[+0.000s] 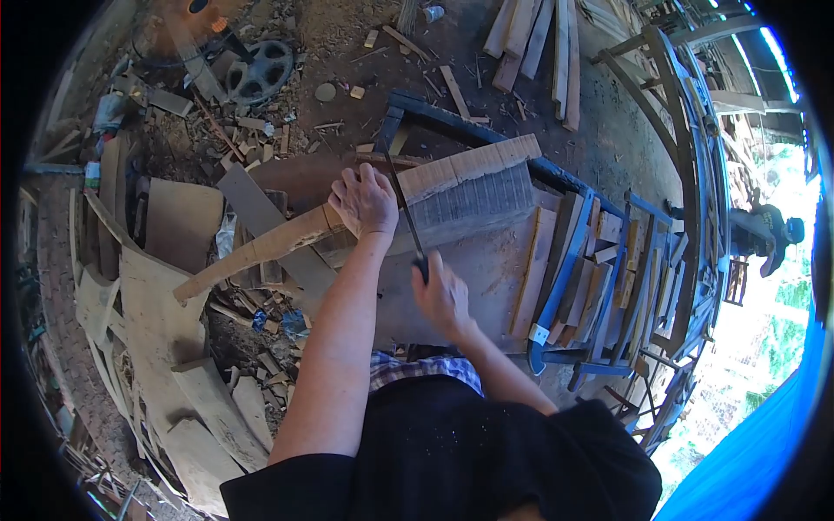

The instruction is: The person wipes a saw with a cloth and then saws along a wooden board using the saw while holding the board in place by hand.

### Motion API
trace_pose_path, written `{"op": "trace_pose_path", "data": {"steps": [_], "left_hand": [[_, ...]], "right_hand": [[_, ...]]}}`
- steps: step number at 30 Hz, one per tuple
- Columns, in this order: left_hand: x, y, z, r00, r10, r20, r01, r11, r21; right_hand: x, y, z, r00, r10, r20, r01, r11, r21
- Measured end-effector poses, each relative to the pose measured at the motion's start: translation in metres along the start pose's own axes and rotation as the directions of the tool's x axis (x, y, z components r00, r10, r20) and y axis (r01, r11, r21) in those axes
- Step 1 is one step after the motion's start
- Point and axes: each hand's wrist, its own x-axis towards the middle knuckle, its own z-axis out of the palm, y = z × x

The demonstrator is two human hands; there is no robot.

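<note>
Right grip: wrapped around the saw.
Left grip: over the curved wood, which lies beneath it; cannot tell if clasping.
Sawing: apparently in hand; next stroke calls for steady wood.

Tan beam, dark saw, purple-and-white checked cloth, black shirt, blue tarp

Dark floor opens up from twelve to two o'clock, wood scraps strewn across ten; timber frame at two, daylight blazing in at three, blue tarp glowing at four!
</note>
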Motion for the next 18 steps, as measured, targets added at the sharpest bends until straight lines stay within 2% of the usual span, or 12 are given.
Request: {"op": "trace_pose_path", "data": {"steps": [3,6,8,11,15,18], "left_hand": [[-0.001,-0.002,-0.001,0.999,0.035,-0.012,-0.035,0.999,0.019],[-0.003,-0.005,0.007,0.997,0.051,-0.052,-0.049,0.998,0.034],[-0.002,-0.005,0.004,0.999,0.04,-0.024,-0.039,0.998,0.055],[-0.001,-0.003,0.002,1.0,0.02,0.01,-0.02,0.998,0.063],[-0.004,-0.004,0.002,0.999,0.027,-0.021,-0.027,1.0,-0.003],[-0.006,-0.006,0.002,0.998,0.045,-0.045,-0.046,0.999,-0.023]], "right_hand": [[-0.024,0.006,-0.004,0.997,0.069,0.021,-0.071,0.995,0.072],[0.039,-0.007,0.002,1.0,0.012,-0.016,-0.011,1.0,0.012],[0.064,-0.012,0.013,0.999,-0.017,-0.032,0.016,0.999,-0.034],[0.016,0.004,0.011,0.994,-0.05,-0.097,0.049,0.999,-0.009],[-0.087,0.045,-0.002,1.0,-0.004,-0.004,0.004,0.999,-0.032],[-0.09,0.034,-0.047,1.0,-0.009,0.019,0.009,1.0,0.007]]}}
